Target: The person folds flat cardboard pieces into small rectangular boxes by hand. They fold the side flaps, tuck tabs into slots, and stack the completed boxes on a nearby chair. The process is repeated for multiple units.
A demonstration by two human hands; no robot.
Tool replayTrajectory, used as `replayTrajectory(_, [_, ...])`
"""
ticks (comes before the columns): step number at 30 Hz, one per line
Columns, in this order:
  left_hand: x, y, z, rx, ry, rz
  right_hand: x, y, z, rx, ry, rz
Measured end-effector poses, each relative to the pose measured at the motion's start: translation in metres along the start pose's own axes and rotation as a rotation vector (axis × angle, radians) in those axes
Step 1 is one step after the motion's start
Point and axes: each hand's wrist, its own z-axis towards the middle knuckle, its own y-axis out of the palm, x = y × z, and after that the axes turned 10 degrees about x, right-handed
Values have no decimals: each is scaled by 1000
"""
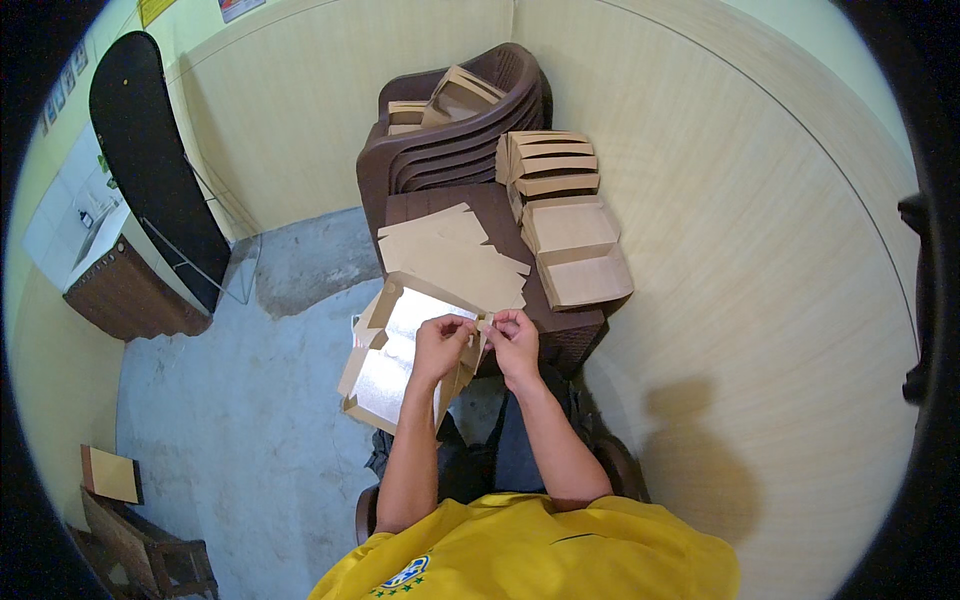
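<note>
A partly folded cardboard box (392, 378) with a shiny silver inside lies tilted in front of me, at the near left edge of the brown table (512, 232). My left hand (442, 347) is closed in a pinch at the box's right corner. Right beside it, my right hand (514, 347) pinches the same corner, where a small flap shows between the fingertips. The fingers partly hide the fold itself. Just beyond the box, several flat brown cardboard blanks (450, 262) lie overlapping on the table.
Folded open boxes (585, 278) stand along the table's right side, with more boxes (550, 160) stacked behind. Further boxes (462, 97) rest on stacked brown chairs (440, 150). Walls close in behind and at right. A tall black board (150, 160) leans beside a sink cabinet (135, 285) at left.
</note>
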Motion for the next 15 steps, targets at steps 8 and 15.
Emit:
replayTrajectory(8, [3, -1, -2, 29, 91, -21, -5, -2, -2, -3, -16, -19])
replayTrajectory(15, [11, 2, -14, 93, 247, 15, -8, 0, -2, -50, -66, -57])
